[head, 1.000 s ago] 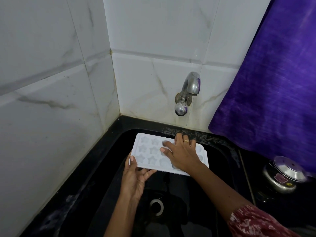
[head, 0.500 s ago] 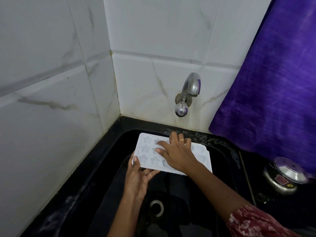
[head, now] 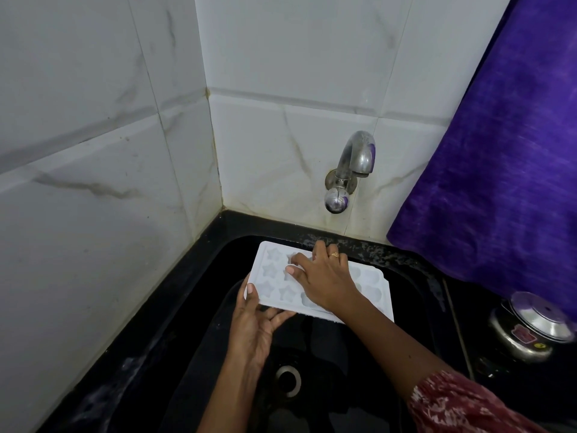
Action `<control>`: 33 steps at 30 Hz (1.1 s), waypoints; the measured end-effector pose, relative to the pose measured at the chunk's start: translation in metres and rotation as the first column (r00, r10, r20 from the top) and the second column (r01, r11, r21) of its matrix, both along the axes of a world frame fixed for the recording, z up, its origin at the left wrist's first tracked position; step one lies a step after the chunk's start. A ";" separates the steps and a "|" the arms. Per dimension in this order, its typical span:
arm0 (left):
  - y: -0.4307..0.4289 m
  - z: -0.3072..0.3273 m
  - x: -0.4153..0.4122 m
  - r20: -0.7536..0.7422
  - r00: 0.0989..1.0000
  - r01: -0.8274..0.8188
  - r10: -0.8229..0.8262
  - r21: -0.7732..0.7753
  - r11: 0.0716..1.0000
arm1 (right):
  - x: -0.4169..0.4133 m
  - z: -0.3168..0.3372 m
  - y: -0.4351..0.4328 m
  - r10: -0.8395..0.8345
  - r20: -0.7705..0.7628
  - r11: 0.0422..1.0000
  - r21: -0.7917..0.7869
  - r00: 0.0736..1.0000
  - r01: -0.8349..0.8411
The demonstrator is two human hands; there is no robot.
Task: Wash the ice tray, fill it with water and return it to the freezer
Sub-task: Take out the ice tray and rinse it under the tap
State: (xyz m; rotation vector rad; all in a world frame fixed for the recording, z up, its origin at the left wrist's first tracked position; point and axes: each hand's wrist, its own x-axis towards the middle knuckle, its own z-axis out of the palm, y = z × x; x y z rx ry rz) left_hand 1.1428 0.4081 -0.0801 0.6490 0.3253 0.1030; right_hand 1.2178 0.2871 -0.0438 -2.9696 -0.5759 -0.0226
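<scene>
The white ice tray (head: 271, 270) is held flat above the black sink (head: 193, 310), close to its far wall and below the tap (head: 354, 164). The left hand (head: 257, 326) grips the near left corner, thumb on top and fingers under it. The right hand (head: 324, 278) lies on top, fingers spread and nearly straight, pressing into the star cavities. I cannot tell if water runs. Only one corner is gripped, so a hard press may tip the tray, and it could slip into the sink.
</scene>
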 end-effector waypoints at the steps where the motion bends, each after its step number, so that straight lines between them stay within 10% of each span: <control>1: -0.002 0.000 0.000 0.000 1.000 -0.002 0.002 -0.010 1.000 | 0.001 0.000 0.001 -0.006 0.004 1.000 -0.012 1.000 0.006; 33: -0.001 -0.021 0.000 -0.034 0.999 0.025 -0.026 -0.049 0.998 | 0.005 -0.006 0.030 0.046 -0.087 0.999 -0.007 0.995 -0.047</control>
